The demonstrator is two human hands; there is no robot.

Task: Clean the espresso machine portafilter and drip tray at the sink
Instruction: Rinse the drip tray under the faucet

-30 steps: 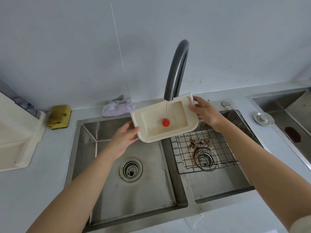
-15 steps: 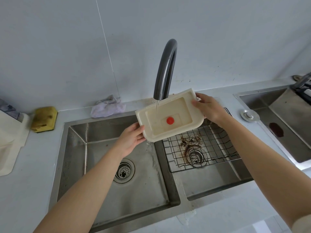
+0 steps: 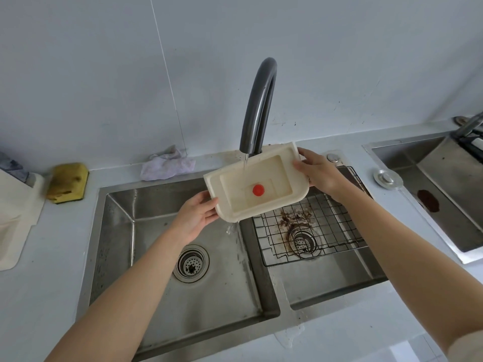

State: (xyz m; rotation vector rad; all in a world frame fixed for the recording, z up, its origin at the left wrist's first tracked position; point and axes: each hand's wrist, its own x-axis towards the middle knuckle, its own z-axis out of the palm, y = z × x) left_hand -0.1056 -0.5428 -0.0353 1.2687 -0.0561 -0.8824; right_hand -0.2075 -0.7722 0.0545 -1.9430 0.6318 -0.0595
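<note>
A cream plastic drip tray (image 3: 292, 195) with a red float (image 3: 258, 190) in its hollow hangs over the sink under the dark curved faucet (image 3: 257, 111). A thin stream of water falls into it and spills off its lower left corner. My left hand (image 3: 197, 218) grips the tray's left end from below. My right hand (image 3: 317, 173) holds its right end, thumb on the rim. The tray tilts down toward me. No portafilter is in sight.
The double steel sink has a left basin with a strainer drain (image 3: 192, 262) and a right basin with a wire rack (image 3: 308, 231) strewn with coffee grounds. A yellow sponge (image 3: 68, 182) and a crumpled cloth (image 3: 167, 167) lie behind. A second sink (image 3: 449, 189) stands at right.
The tray has tipped a little further toward its left corner, and water now runs off it into the left basin. Both hands keep their hold. My view has shifted slightly.
</note>
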